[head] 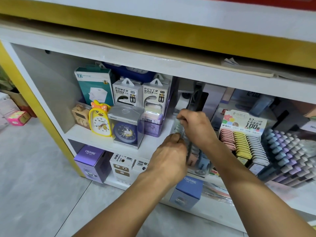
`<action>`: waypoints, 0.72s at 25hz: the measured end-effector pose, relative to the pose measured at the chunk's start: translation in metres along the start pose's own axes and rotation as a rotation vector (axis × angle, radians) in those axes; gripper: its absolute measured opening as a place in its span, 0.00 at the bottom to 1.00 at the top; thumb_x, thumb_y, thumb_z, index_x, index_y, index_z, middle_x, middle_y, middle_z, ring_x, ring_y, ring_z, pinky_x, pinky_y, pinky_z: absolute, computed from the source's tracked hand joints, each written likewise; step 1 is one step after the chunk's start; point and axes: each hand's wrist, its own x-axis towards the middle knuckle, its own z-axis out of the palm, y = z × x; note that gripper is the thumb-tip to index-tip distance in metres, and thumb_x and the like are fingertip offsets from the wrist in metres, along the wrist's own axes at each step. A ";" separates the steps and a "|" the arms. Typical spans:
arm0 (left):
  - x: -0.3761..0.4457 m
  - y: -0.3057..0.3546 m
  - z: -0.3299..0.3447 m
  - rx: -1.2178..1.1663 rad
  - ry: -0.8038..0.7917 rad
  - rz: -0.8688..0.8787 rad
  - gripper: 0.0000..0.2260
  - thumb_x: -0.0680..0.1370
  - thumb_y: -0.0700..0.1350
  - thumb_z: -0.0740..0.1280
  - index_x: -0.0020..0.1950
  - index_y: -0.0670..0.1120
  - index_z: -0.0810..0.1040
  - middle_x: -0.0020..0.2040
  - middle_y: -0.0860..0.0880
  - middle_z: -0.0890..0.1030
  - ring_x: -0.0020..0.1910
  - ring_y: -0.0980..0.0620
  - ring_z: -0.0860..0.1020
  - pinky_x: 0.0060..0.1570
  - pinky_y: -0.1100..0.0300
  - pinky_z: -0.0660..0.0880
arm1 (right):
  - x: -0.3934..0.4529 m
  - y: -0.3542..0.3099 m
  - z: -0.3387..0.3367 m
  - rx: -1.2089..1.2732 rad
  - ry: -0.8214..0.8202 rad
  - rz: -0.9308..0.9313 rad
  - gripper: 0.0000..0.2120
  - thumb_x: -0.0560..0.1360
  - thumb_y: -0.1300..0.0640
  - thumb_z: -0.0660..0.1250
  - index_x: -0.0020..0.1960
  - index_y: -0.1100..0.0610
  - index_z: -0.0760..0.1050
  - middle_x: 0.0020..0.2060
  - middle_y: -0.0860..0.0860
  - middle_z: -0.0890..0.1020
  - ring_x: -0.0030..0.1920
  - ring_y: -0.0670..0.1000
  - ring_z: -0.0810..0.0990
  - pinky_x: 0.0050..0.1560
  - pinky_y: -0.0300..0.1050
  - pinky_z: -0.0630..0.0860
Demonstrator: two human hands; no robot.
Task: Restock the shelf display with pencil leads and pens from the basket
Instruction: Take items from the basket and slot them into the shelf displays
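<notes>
A white shelf [85, 132] carries a yellow duck clock [100, 120] and a boxed blue clock [125, 127] at left. At centre, the left hand [168, 156] and right hand [195, 127] both pinch pencil-lead cases [179, 128] in a clear display tray. To the right, a lead display box [242, 134] holds pink, yellow and white rows beside racked pastel pens [289, 154].

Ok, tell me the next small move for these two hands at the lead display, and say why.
Probably seat the pale lead cases into the left row. The right hand pinches their far end and the left hand holds the near end, above the display tray that already holds pink and blue cases; the full display sits beside it.
</notes>
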 end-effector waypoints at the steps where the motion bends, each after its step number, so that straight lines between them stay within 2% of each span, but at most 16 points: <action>1: 0.000 0.000 0.000 -0.002 0.002 -0.001 0.18 0.74 0.36 0.66 0.64 0.43 0.74 0.69 0.49 0.68 0.68 0.49 0.69 0.64 0.58 0.70 | 0.000 0.001 0.000 -0.015 0.002 0.010 0.11 0.78 0.66 0.64 0.55 0.54 0.78 0.47 0.58 0.83 0.47 0.62 0.81 0.49 0.56 0.80; 5: 0.000 0.000 0.000 0.005 0.007 0.005 0.18 0.74 0.36 0.66 0.64 0.43 0.74 0.69 0.49 0.68 0.68 0.50 0.68 0.64 0.59 0.69 | 0.001 0.008 0.001 -0.057 0.029 0.041 0.11 0.77 0.67 0.65 0.54 0.55 0.79 0.45 0.58 0.83 0.46 0.62 0.82 0.48 0.56 0.80; 8: 0.001 -0.001 0.001 0.009 0.004 0.005 0.18 0.74 0.36 0.66 0.64 0.43 0.74 0.69 0.49 0.68 0.67 0.49 0.69 0.63 0.58 0.70 | -0.001 0.009 0.002 -0.008 -0.015 0.040 0.06 0.78 0.63 0.66 0.52 0.56 0.80 0.46 0.57 0.83 0.48 0.60 0.81 0.50 0.56 0.79; 12: 0.003 -0.003 0.004 0.005 0.000 0.004 0.18 0.74 0.35 0.66 0.64 0.43 0.74 0.69 0.49 0.69 0.67 0.49 0.69 0.62 0.57 0.70 | 0.000 0.007 0.001 -0.152 -0.119 0.064 0.14 0.77 0.65 0.64 0.57 0.53 0.82 0.53 0.57 0.83 0.53 0.61 0.82 0.56 0.56 0.80; 14: 0.004 -0.004 0.005 -0.001 -0.005 0.006 0.18 0.73 0.35 0.66 0.63 0.44 0.74 0.68 0.49 0.70 0.67 0.49 0.70 0.61 0.57 0.71 | 0.000 0.002 -0.003 -0.216 -0.143 0.040 0.16 0.76 0.67 0.62 0.58 0.55 0.82 0.53 0.58 0.83 0.53 0.61 0.82 0.55 0.56 0.80; 16: 0.004 -0.004 0.003 -0.016 0.011 0.014 0.16 0.72 0.35 0.66 0.59 0.44 0.74 0.63 0.49 0.72 0.63 0.48 0.72 0.56 0.57 0.72 | -0.007 -0.006 -0.011 -0.162 -0.078 0.017 0.17 0.77 0.66 0.62 0.61 0.55 0.81 0.54 0.58 0.84 0.55 0.61 0.82 0.57 0.55 0.79; 18: 0.000 -0.002 -0.003 -0.011 0.066 0.042 0.12 0.71 0.35 0.66 0.53 0.45 0.73 0.55 0.49 0.71 0.56 0.45 0.75 0.46 0.57 0.71 | -0.021 -0.017 -0.025 -0.029 0.018 0.019 0.15 0.78 0.62 0.63 0.60 0.53 0.81 0.54 0.55 0.85 0.55 0.58 0.82 0.59 0.53 0.78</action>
